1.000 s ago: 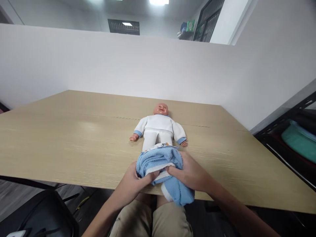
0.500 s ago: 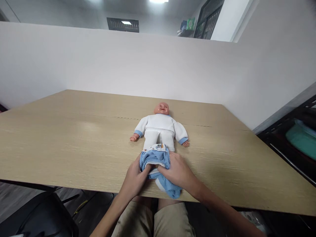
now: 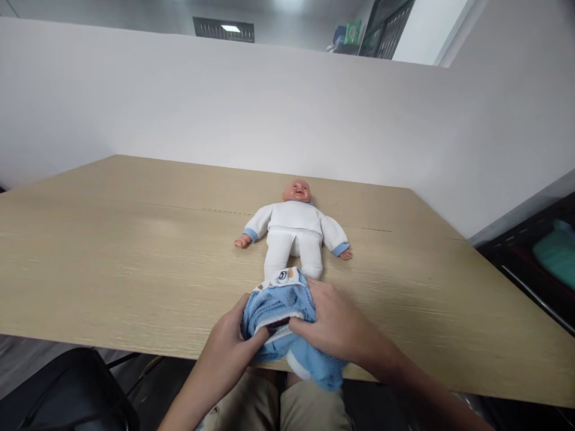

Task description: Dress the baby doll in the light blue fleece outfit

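A baby doll in a white top with blue cuffs lies face up on the table, its head toward the wall. By its feet is a bunched piece of blue terry baby clothing with white trim and a printed white part; I cannot tell which garment it is. My left hand grips its left side, thumb at the white-edged opening. On the other side my right hand grips it too, thumb inside the edge. A blue-and-white end hangs over the table's front edge. The doll's feet are hidden behind the cloth.
The wooden table reaches back to a white wall. A black chair stands at the lower left. At the right is a black rack with a teal item in it.
Both hands have drawn the blue clothing slightly toward me, and its opening is spread wider. More of the doll's legs shows. The view has tilted down a little.
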Tool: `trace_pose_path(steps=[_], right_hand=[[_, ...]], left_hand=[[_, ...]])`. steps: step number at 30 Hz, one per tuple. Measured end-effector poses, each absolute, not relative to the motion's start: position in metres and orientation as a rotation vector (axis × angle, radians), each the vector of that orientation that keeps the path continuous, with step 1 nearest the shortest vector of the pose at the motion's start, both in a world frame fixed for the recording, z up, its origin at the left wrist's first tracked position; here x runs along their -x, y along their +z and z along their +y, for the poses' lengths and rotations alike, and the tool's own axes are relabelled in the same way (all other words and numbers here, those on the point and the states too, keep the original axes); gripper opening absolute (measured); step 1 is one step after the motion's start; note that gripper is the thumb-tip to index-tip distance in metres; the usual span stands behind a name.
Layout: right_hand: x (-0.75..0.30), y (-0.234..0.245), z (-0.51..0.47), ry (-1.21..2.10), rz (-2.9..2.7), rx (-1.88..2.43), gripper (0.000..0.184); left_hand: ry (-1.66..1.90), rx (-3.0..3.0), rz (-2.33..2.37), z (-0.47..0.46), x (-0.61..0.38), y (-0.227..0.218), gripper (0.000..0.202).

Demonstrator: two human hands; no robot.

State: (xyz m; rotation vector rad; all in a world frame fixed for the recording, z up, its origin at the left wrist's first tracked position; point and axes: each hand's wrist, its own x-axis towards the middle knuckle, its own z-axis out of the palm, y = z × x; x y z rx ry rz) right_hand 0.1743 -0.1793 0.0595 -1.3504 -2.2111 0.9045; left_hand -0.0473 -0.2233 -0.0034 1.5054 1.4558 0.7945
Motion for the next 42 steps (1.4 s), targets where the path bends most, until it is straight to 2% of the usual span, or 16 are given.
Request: trace_pose_path(steps=[3,6,13,15,18,26,29,33,35,38,42], right_hand=[[-0.17,0.05,-0.177,0.851,-2.259,1.423,0.029],[-0.166,0.038,-0.175,0.815,-2.311,1.483,0.04],[-0.172,0.032,-0.176,0.907,-2.301,1.385,0.061],[-0.178,0.033,-0.174,0.962,-2.243,1.318,0.064],[-0.187,0.034,-0.168,1.003,-2.136,1.295,0.063],[-0.197,0.022,-0.128,0.998,-2.042,1.114,0.043],[-0.205,0.016,-0.115,1.03,-2.057,1.064,0.057],[-0.222,0.008,-0.104,1.376,-1.945,0.951,0.087],[-0.23,-0.002,-0.099,1.52,-1.828,0.919,0.083],[-0.237,-0.021,-0.092,1.62,-1.622,0.889,0.061],[-0.236,-0.034,-0.092,1.76,-1.388,0.795,0.052]], left_hand=[[0.716,-1.579,1.52,-0.223,0.047,-0.014,0.029],[0.724,-1.684,1.553,-0.221,0.046,-0.026,0.026],[0.921,-1.536,1.473,-0.228,0.046,-0.046,0.054],[0.994,-1.434,1.369,-0.228,0.044,-0.044,0.054],[1.096,-1.393,1.225,-0.223,0.04,-0.035,0.048],[1.243,-1.448,1.171,-0.178,0.04,-0.038,0.046],[1.198,-1.452,1.098,-0.161,0.047,-0.036,0.054],[1.044,-1.454,1.043,-0.148,0.059,-0.023,0.062],[0.987,-1.455,1.04,-0.146,0.065,-0.016,0.065],[0.893,-1.477,1.008,-0.145,0.075,-0.012,0.074],[0.783,-1.537,0.938,-0.137,0.087,-0.015,0.07]])
